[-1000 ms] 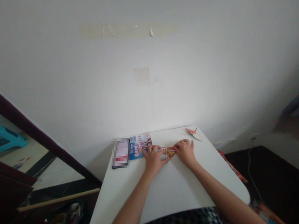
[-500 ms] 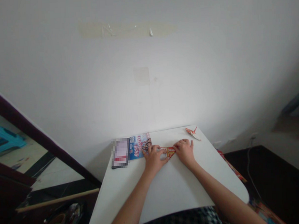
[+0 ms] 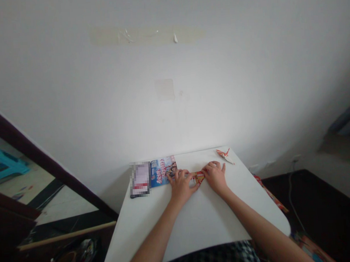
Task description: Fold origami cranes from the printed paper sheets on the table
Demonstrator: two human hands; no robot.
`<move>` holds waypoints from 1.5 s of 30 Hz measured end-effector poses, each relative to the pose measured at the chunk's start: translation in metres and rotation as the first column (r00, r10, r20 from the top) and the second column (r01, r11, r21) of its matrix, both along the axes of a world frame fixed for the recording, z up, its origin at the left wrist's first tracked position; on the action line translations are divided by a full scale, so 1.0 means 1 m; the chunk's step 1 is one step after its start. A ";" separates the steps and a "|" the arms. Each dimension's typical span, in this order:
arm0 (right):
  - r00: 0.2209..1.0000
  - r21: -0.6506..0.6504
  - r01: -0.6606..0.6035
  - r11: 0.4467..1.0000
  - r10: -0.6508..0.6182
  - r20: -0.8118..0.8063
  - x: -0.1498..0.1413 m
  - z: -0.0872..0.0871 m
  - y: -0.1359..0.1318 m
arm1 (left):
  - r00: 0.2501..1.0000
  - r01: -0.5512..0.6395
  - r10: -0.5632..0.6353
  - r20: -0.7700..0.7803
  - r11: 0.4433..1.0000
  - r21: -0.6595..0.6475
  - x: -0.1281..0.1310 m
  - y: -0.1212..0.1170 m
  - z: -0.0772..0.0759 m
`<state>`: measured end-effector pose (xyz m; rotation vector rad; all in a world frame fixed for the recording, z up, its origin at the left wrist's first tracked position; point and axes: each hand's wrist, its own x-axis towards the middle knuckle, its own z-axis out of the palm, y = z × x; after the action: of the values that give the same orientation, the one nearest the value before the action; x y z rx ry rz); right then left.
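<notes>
two hands (image 3: 182, 186) (image 3: 215, 176); red paper (image 3: 199, 177) between

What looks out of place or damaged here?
The yellowish strip high on the wall: it looks wrinkled, with a flap hanging loose. No obvious damage to the red paper between left hand and right hand.

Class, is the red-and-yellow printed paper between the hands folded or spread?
Apparently folded: the paper narrows downward; left hand and right hand cover parts.
</notes>
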<state>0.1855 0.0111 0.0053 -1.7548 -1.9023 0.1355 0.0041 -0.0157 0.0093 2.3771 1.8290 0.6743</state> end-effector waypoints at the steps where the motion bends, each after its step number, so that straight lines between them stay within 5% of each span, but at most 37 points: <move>1: 1.000 -0.004 0.004 1.000 -0.004 0.004 0.000 0.000 0.000 | 1.000 0.004 -0.004 -0.002 1.000 -0.002 0.000 0.000 0.000; 19: 0.997 -0.069 0.040 0.997 -0.036 0.063 -0.001 -0.005 0.002 | 0.997 -0.015 0.010 -0.076 0.998 -0.066 -0.001 0.001 0.002; 34: 0.990 0.093 0.134 0.987 -0.128 -0.062 0.024 -0.019 0.002 | 0.994 -0.033 0.014 -0.106 0.982 -0.184 -0.002 0.005 0.003; 40: 0.997 0.223 -0.003 0.975 0.020 -0.075 0.032 -0.019 0.004 | 0.995 -0.032 0.016 -0.101 0.986 -0.161 -0.002 0.005 0.002; 45: 0.993 0.184 -0.116 0.976 0.121 -0.016 0.032 -0.016 0.000 | 0.992 -0.043 0.022 -0.121 0.984 -0.171 -0.001 0.004 0.003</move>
<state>0.2172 0.0112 -0.0107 -1.5127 -1.9349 0.0266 0.0032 -0.0120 0.0118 2.3250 1.8899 0.3655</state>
